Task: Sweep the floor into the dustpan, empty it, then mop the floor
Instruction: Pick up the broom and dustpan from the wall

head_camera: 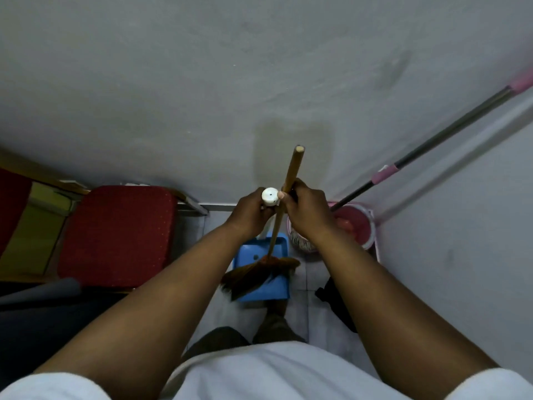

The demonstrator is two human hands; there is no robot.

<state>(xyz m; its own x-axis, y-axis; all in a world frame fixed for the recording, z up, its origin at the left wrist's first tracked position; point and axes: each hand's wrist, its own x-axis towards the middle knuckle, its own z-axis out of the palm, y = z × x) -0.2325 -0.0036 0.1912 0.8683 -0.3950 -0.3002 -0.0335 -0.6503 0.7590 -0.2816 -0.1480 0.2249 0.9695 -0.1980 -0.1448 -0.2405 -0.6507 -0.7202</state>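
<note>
A person in a white shirt stands at a grey wall, looking down over both forearms at cleaning gear gathered in a corner. The left hand is curled round the white-capped dustpan handle, while the right hand grips the wooden broom handle partway down its length, the stick's top end rising above the knuckles. The two hands are close together, nearly touching. Below them the blue dustpan sits upright on the pale tiled floor, with the broom's brown bristles lying across its face. No debris can be made out in the pan from this angle.

Just right of the dustpan, a pink mop bucket stands in the corner with the mop head resting in it, and the mop's long pole, banded with pink grips, leans up against the wall. A red padded chair is on the left, and a dark object, too dim to identify, lies on the floor at right.

With broom and dustpan held together beside the wall, sweeping appears either finished or not yet begun; the view alone does not settle which. The mop looks untouched in its bucket, so the mopping stage seems still to come.
</note>
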